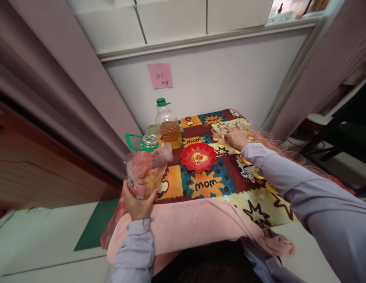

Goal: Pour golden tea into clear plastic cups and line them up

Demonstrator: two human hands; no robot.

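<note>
My left hand [137, 203] is wrapped round the base of a large clear jug [145, 169] with a green handle and an open mouth, holding yellowish liquid, lifted at the table's near left corner. My right hand [236, 137] reaches across the table, its fingers closed on a small clear plastic cup [221, 140] with yellow liquid in it. A red scalloped plate [198, 157] lies between the two hands on the patterned tablecloth [209, 184].
A second bottle with a green cap [168, 125] stands at the back left. A stack of small cups [166, 151] sits beside it. Several clear cups [265, 136] line the right edge. A pink note [160, 75] is on the wall. A pink cloth [194, 224] covers my lap.
</note>
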